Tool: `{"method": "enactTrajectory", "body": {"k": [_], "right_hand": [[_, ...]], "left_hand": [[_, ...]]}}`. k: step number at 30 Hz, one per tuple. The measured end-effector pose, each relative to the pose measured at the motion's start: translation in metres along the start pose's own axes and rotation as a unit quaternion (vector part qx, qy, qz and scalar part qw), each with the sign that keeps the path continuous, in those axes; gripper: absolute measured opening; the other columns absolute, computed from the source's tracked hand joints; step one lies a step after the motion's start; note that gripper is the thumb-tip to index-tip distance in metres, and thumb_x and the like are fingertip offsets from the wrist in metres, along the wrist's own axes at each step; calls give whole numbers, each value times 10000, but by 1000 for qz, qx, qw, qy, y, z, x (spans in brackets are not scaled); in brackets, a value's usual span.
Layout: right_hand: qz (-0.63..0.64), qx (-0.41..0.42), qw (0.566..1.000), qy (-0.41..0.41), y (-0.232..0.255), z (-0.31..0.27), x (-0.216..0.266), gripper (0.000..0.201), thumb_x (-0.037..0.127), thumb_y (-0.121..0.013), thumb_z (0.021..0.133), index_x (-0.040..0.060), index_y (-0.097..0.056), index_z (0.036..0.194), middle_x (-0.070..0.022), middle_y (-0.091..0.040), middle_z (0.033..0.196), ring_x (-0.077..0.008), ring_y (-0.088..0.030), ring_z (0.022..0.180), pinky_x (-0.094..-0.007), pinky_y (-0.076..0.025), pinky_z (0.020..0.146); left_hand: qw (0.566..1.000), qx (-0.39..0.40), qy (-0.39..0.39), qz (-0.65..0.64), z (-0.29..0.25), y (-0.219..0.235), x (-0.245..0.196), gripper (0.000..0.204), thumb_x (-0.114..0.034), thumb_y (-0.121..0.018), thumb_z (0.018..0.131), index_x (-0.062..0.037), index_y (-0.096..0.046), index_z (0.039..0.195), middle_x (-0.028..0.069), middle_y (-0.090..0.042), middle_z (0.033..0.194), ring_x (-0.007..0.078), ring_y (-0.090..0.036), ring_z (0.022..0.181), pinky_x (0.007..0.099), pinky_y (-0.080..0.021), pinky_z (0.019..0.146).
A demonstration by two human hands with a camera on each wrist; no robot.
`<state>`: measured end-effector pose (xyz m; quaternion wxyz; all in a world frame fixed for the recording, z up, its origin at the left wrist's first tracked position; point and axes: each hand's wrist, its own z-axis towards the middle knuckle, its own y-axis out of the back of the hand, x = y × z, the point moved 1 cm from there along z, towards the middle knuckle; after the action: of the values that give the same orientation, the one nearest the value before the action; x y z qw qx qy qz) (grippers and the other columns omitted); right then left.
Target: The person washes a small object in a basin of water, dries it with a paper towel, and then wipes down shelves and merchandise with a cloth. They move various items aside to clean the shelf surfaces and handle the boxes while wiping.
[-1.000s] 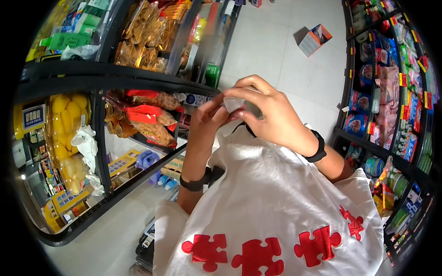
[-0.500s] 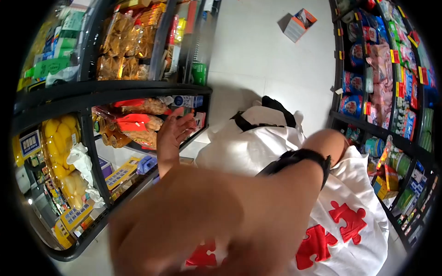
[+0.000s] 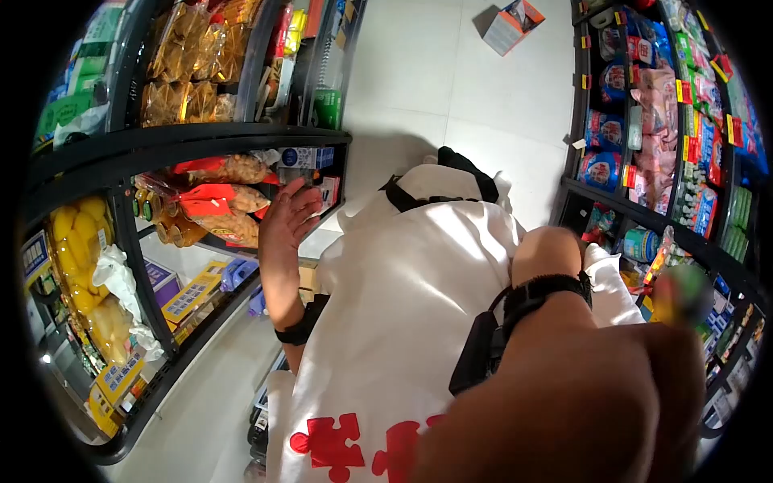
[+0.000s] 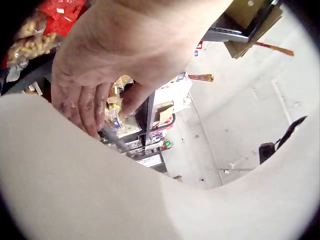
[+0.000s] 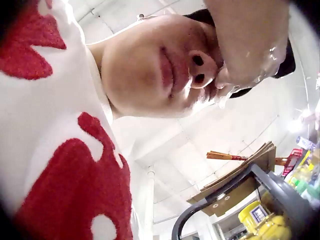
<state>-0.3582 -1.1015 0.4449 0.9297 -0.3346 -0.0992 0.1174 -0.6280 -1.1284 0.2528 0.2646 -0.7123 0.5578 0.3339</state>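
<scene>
Near the lower shelf on the left, my left hand [image 3: 287, 216] is raised with loosely bent fingers and nothing between them. Red-topped snack bags [image 3: 221, 201] lie just beyond it. The left wrist view shows the same hand [image 4: 120, 55] from close up, with glistening marks on its fingers. My right hand [image 3: 555, 410] is large and blurred at the lower right of the head view. In the right wrist view this hand [image 5: 250, 40] is up at the face, by the nose. A shiny whitish patch [image 5: 227, 94] shows beside its thumb; I cannot tell whether it holds something.
A black shelf [image 3: 241, 133] on the left bears gold-wrapped packs [image 3: 189, 60] and a pack of yellow fruit [image 3: 76, 249]. Another shelf [image 3: 604, 201] stands on the right with bagged goods. An orange and grey box [image 3: 513, 26] sits on the aisle floor [image 3: 403, 64].
A second ago both hands were together around a small whitish thing. They have parted; the right hand has come up close to the face, while the left stays by the left shelf.
</scene>
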Motion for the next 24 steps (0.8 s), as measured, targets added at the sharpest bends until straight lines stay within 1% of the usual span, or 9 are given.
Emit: {"method": "enactTrajectory", "body": {"k": [4,6,9,10,13,14,17,18,24], "right_hand": [[2,2,1000,17,-4,-2,17,368,-52,-536,819,15,-632,1168,-137,-654,1120,-246,-655,976,-322,-530,813],[6,2,1000,26,-7,-2,25,366,-49,-531,826,13,-630,1173,-137,-651,1130,-243,-652,986,-321,-528,822],[11,2,999,39,-10,-3,35,362,-44,-522,838,11,-626,1180,-139,-645,1144,-239,-647,1000,-320,-524,836],[11,4,999,42,-12,-3,38,361,-43,-520,841,10,-625,1183,-139,-644,1148,-238,-645,1005,-320,-523,841],[28,2,998,51,-14,-8,47,358,-39,-511,853,8,-621,1191,-140,-638,1162,-234,-640,1020,-319,-519,855],[34,0,998,48,-13,-9,50,357,-37,-509,857,7,-620,1193,-140,-637,1167,-233,-639,1025,-319,-518,860],[41,-1,999,31,-12,-15,56,355,-33,-500,868,5,-616,1201,-141,-631,1181,-230,-634,1040,-318,-515,874],[40,-2,999,27,-11,-16,56,354,-31,-498,872,4,-615,1204,-142,-629,1185,-228,-632,1045,-318,-513,878],[44,-4,998,37,-13,-23,51,349,-22,-481,895,0,-607,1219,-144,-619,1213,-221,-622,1075,-316,-506,906]], "left_hand": [[1000,-11,11,13,3,0,1,476,-384,-432,1025,-70,-493,1376,107,-643,1223,167,-639,1037,298,-508,898],[1000,16,-11,16,2,-4,-2,473,-385,-426,1027,-70,-496,1371,101,-645,1213,160,-639,1032,292,-500,898],[999,26,-15,21,7,-7,-3,503,-425,-448,1011,-73,-501,1366,87,-650,1188,148,-635,1031,292,-490,904],[1000,15,-11,15,11,-6,1,518,-443,-464,1001,-73,-505,1360,90,-652,1189,150,-640,1022,295,-492,899],[999,38,-15,20,11,-10,-5,504,-420,-487,992,-61,-513,1344,112,-659,1182,175,-657,1010,302,-501,893],[999,38,-11,-14,10,-12,-6,422,-335,-511,992,-46,-567,1294,99,-675,1142,155,-645,1010,296,-494,905],[998,51,-22,-15,11,-15,-9,419,-334,-515,989,-47,-572,1289,98,-677,1141,155,-648,1007,295,-497,902],[999,40,-22,-3,12,-17,-11,417,-337,-505,996,-45,-576,1286,97,-677,1140,152,-648,1001,296,-497,903],[997,71,-30,-5,21,-20,-13,415,-338,-491,1007,-35,-581,1276,91,-678,1133,152,-647,992,303,-495,909]]}}
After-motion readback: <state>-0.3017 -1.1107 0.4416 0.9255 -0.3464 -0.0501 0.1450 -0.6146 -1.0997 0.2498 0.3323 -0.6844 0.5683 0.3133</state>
